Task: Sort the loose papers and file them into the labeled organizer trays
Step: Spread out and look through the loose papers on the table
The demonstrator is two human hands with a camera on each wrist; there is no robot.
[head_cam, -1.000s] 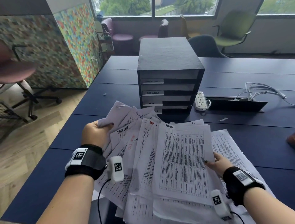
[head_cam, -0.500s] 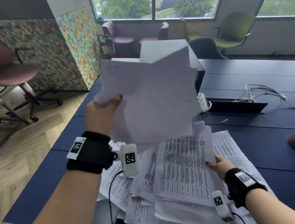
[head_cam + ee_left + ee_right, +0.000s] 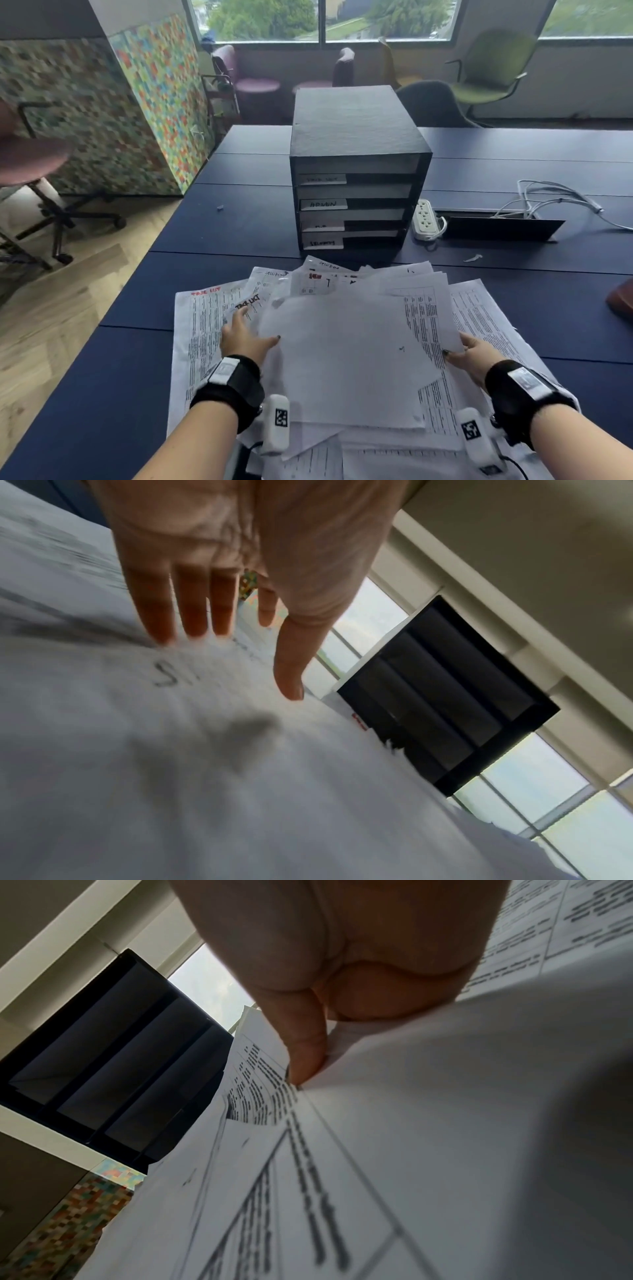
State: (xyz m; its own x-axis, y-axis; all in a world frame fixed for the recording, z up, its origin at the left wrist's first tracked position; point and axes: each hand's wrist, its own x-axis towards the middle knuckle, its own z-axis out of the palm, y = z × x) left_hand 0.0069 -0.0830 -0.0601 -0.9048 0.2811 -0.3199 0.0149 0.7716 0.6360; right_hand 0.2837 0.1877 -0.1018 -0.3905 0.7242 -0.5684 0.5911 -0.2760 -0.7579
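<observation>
Biggest risk we see here: the papers (image 3: 342, 342) are one messy fanned heap on the near part of the table (image 3: 239, 233), and some sheets hang off the near edge. If we tug one out of the middle, the loose ones on top probably slide and a few could go to the floor. Second risk is misfiling. The top sheet (image 3: 346, 356) lies blank side up, so we can't read its heading, and the handwritten headings on the far sheets are half buried under each other.

The organizer (image 3: 356, 171) stands just beyond the pile, its labeled slots facing us. Their labels are small and partly unreadable from here, so matching needs a closer look.

Hand poses: our left hand (image 3: 245, 337) lies flat on the left side of the pile, fingers straight and spread, thumb touching the top sheet's left edge, gripping nothing. Our right hand (image 3: 474, 356) is at the right side, thumb and fingers pinching the edge of a few sheets, with printed pages beneath.
</observation>
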